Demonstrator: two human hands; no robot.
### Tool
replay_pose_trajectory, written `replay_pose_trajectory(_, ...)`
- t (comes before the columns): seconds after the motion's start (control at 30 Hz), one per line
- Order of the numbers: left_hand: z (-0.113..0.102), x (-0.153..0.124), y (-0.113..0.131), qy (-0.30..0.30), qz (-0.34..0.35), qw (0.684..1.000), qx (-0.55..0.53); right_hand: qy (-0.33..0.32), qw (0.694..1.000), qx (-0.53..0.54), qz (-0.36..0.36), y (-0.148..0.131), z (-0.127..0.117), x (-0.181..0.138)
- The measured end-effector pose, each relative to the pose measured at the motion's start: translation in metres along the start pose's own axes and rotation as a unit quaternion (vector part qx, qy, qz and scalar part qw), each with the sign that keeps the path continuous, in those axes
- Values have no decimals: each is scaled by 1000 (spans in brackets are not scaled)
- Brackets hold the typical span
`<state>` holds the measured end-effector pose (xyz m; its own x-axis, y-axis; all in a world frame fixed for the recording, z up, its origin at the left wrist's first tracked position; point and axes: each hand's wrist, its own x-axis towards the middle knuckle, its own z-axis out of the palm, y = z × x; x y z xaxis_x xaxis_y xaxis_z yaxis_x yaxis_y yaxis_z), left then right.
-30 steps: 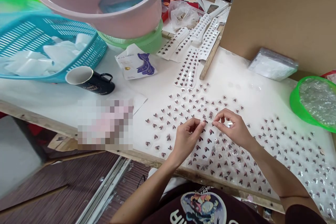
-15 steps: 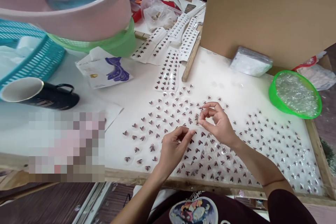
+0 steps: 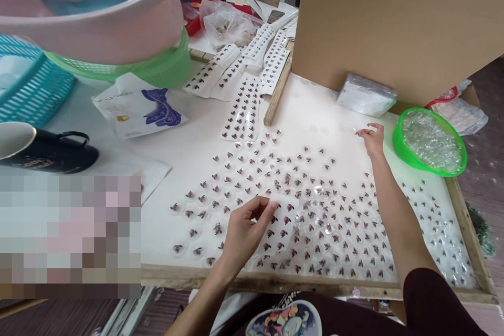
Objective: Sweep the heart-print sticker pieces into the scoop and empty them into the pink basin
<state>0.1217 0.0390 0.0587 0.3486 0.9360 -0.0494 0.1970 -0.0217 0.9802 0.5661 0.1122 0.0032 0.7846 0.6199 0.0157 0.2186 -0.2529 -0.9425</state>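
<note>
My left hand (image 3: 248, 223) pinches a white sticker sheet (image 3: 280, 228) printed with small dark-and-pink motifs, holding it just above the table near its front edge. Farther off, my right hand (image 3: 372, 139) is over the back right of the white table, between a plastic-wrapped block and a green bowl. A tiny dark mark, like the print of a sticker (image 3: 357, 133), shows at its fingertips. Beneath and around the sheet lie many clear pieces (image 3: 346, 215) bearing the same motif, spread over the tabletop.
The green bowl (image 3: 431, 142) holds clear pieces. The wrapped block (image 3: 367, 95) leans by a cardboard panel (image 3: 394, 21). More sticker sheets (image 3: 244, 107) lie by a wooden strip (image 3: 277, 92). A dark mug (image 3: 51, 149), printed packet (image 3: 137, 107) and stacked basins (image 3: 118, 37) are at left.
My right hand has left the sheet and moved right and away from me, toward the back of the table. My left hand keeps the sheet, now more fully visible. The view has shifted slightly.
</note>
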Motion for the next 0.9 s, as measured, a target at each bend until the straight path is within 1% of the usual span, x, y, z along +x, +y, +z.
replay_pose_trajectory(0.1, -1, 1, 0, 0, -11, 1000, 0, 7, 1000, -20, 12, 0, 3, 20)
replay_pose_trajectory(0.2, -1, 2, -1, 1, -18, 1000, -4, -4, 999, -40, 6, 1, 10, 29)
replay_pose_trajectory(0.27, 0, 3, -1, 0, -19, 1000, -4, -11, 996, -87, 3, 2, 15, 31)
replay_pose_trajectory(0.4, 1, 6, -2, -1, -15, 1000, -5, -20, 977, -212, -25, 5, 18, 31)
replay_pose_trajectory(0.5, 0, 7, -4, 0, -11, 1000, -7, -20, 966, -254, -46, 4, 15, 32)
replay_pose_trajectory(0.57, -1, 7, -5, 2, -10, 1000, -6, -48, 960, -273, -47, 1, 12, 31)
replay_pose_trajectory(0.63, -2, 7, -6, 2, -8, 1000, -5, -81, 955, -283, -44, -3, 12, 27)
replay_pose_trajectory(0.67, -2, 7, -6, 2, -7, 1000, -5, -86, 954, -285, -49, -5, 14, 24)
replay_pose_trajectory(0.77, -1, 7, -4, 0, -2, 1000, -5, -82, 955, -264, -103, -13, 25, 15)
replay_pose_trajectory(0.83, 0, 7, -1, -1, -3, 1000, -10, -93, 958, -235, -136, -16, 34, 12)
replay_pose_trajectory(0.9, -1, 6, 0, -1, -9, 1000, -13, -85, 961, -217, -148, -17, 40, 13)
